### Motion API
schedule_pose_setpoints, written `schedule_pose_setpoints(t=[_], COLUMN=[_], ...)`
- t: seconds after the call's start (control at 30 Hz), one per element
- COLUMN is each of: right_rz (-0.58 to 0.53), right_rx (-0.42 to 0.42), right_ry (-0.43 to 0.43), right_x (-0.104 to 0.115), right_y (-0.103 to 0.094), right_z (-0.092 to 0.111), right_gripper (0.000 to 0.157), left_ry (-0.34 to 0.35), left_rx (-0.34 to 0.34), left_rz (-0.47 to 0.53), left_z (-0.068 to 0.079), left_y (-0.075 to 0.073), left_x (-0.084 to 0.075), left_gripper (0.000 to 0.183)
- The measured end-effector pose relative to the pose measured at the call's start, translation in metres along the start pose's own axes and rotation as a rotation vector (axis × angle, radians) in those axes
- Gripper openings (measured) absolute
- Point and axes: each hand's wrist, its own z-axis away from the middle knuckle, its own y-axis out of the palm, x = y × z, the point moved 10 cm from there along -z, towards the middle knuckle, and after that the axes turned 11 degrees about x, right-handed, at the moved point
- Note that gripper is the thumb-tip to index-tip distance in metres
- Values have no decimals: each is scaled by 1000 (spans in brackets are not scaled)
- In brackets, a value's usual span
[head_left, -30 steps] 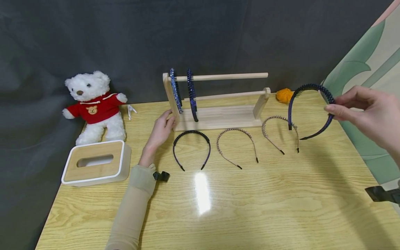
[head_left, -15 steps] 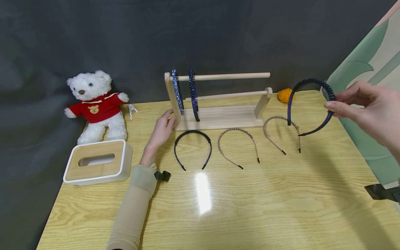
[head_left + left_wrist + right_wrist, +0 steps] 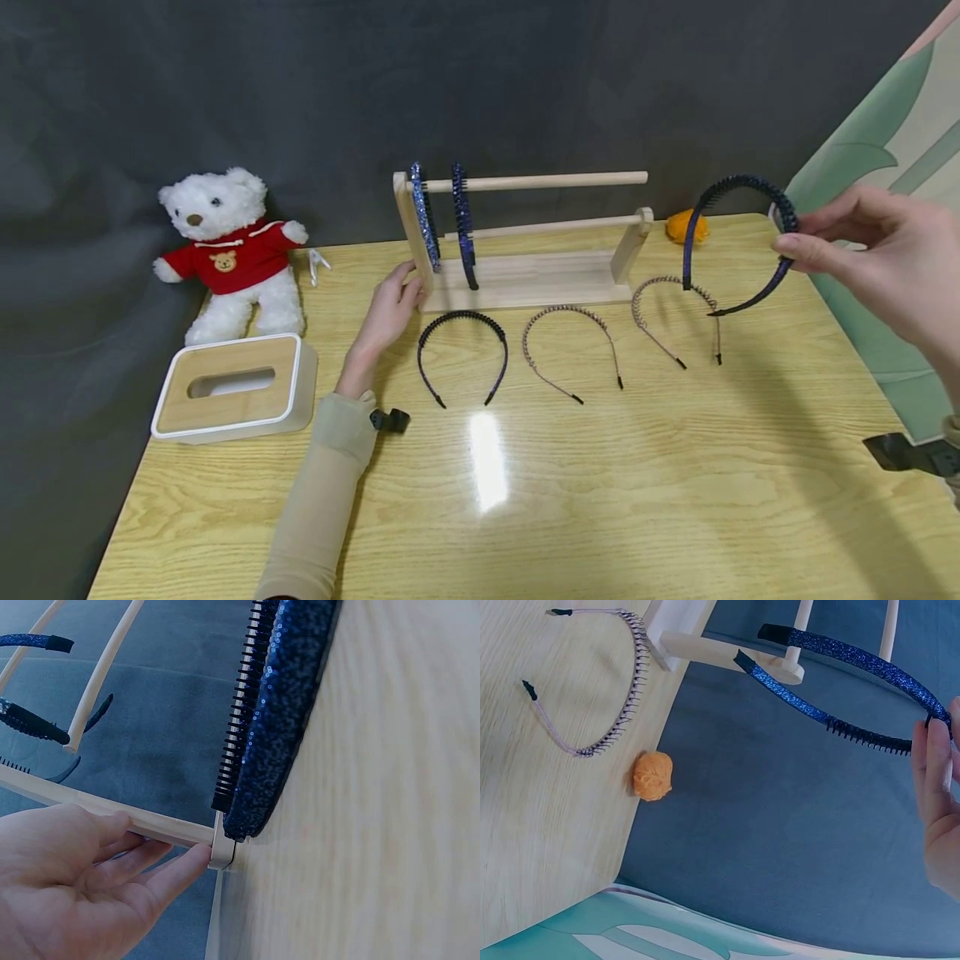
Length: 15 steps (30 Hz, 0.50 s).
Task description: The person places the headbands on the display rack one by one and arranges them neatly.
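Observation:
My right hand [image 3: 885, 250] pinches a dark blue sequined headband [image 3: 687, 250] between thumb and fingers, above the table's right side. Its toothed arch is uppermost and its ends point down and left. At the left end of the wooden headband rack [image 3: 547, 283], my left hand [image 3: 386, 312] holds the base beside the upright; the left wrist view shows its fingers against the base's edge. On the rack's upper rod hang a glittery blue headband [image 3: 425, 218] and a dark purple headband [image 3: 462, 212]. In front lie a black toothed headband [image 3: 462, 315] and two thin pinkish coiled headbands [image 3: 566, 308].
A white teddy bear [image 3: 236, 258] in a red sweater sits at the back left, behind a tissue box [image 3: 292, 400]. Near the bear lies a small white clip-like object [image 3: 316, 267]. An orange crumpled ball [image 3: 685, 227] sits right of the rack.
My right hand has lifted the headband slightly and brought it a little left. My left hand keeps its place at the rack, and the headbands on the table lie as before.

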Motion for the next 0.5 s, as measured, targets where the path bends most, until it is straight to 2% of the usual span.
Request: schedule_pose_setpoints(t=[0.3,0.5], right_rz=[-39,-95], right_rx=[-13,-16], right_ry=[-13,-63], right_x=[6,15], right_y=[0,3], right_z=[-2,-5], right_gripper=[27,17], left_ry=[5,8], left_rx=[-1,-6], left_rz=[-10,-11], left_z=[-1,0], left_y=[0,0], left_x=[0,-1], left_gripper=[46,45])
